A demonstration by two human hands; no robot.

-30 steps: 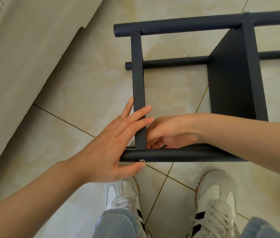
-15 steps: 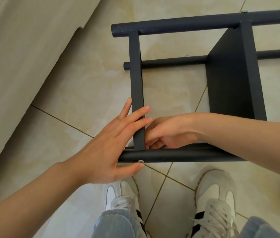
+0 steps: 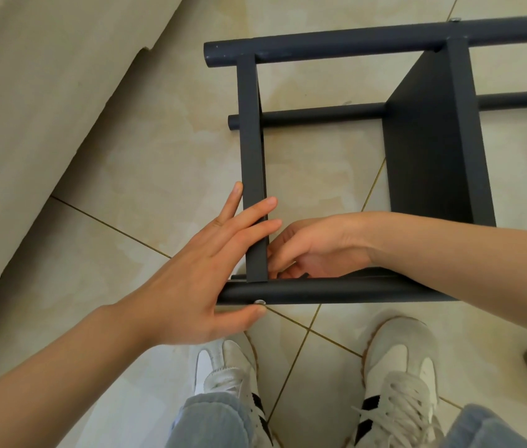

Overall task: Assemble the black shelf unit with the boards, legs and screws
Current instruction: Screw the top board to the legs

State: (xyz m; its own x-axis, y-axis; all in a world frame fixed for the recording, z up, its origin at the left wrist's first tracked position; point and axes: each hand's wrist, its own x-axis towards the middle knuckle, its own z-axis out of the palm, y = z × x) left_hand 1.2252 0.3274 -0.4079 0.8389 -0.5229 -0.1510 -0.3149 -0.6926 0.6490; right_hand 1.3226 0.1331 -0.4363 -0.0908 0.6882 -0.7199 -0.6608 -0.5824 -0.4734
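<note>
**Left hand.** Your left hand lies flat and spread. Its straight fingers are laid across the upper edge of the left board, and its thumb runs under the near leg. The thumb tip touches that leg just below a screw head.

**Right hand.** Your right hand reaches in from the right, on the other side of the same board. Its fingers curl down into the corner where the board meets the near leg. The leg hides the fingertips, so you cannot tell whether they pinch anything.

**Task object.** The black shelf unit lies on its side on the tiled floor, directly under and ahead of both hands.
- The near leg runs left to right, between your hands and your shoes.
- The far leg runs parallel to it at the top of the view, with a second screw head on its upper side.
- A lower leg rests on the floor between them.
- The left board and the right board stand on edge, spanning from the near leg to the far leg. Your right forearm crosses in front of the right board.

**Surroundings.** Your white shoes stand just short of the near leg. A beige surface borders the floor on the left.
</note>
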